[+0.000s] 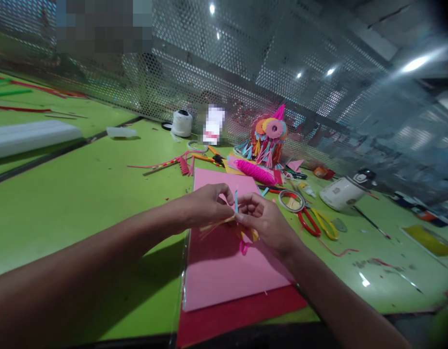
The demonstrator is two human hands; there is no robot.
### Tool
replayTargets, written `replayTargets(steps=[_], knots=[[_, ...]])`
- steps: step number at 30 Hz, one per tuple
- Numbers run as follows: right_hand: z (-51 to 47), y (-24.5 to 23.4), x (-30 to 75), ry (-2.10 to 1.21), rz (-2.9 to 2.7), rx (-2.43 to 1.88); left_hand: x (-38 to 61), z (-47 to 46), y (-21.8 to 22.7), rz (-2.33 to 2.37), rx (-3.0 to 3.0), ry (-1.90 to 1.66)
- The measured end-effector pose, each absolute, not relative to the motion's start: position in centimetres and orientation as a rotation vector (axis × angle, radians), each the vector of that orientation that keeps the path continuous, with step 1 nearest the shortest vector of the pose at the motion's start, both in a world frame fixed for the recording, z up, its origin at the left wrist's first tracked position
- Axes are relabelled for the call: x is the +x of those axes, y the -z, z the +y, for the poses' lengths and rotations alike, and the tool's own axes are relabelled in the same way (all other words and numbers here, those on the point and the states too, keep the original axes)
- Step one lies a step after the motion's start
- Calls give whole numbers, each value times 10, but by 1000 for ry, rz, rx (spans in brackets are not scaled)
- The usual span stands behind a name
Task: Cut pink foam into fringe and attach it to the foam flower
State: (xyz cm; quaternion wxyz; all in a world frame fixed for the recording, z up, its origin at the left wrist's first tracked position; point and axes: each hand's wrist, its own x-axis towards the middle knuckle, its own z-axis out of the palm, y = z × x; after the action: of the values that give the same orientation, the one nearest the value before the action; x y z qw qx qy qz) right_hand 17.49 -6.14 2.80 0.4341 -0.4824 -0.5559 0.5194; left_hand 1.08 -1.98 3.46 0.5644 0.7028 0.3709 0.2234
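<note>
My left hand (209, 207) and my right hand (263, 218) meet above a pink paper sheet (224, 278), fingers pinched close together. A narrow light blue paper strip (236, 199) stands upright between them, its lower end at my right thumb and fingers. Thin yellow paper fringe (214, 227) fans out leftward below my left hand, gathered at its thumb tip. Under my right hand hang a yellow-and-pink paper piece (250, 235) and a small bright pink loop (243, 248). My fingers partly hide where these pieces join.
Right of the sheet lie a tape roll (291, 200), red-handled (308, 223) and yellow-handled tools (327, 225), and a white bottle (345, 191). Behind are a pink yarn bundle (255, 172), a fringed paper ornament (270, 133), orange-handled pliers (209, 156) and a white thread spool (181, 123).
</note>
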Motion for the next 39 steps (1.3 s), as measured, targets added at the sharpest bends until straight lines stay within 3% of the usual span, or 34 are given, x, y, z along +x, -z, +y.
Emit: replayTargets(steps=[14, 24, 39], knots=[[-54, -28, 178, -1499, -1056, -1141, 14, -24, -27, 934, 2277, -711], [-58, -36, 181, -1621, -990, -1057, 13, -28, -30, 722, 2582, -810], [-58, -24, 179, -1396, -1208, -1044, 9, -19, -32, 941, 2296, -713]])
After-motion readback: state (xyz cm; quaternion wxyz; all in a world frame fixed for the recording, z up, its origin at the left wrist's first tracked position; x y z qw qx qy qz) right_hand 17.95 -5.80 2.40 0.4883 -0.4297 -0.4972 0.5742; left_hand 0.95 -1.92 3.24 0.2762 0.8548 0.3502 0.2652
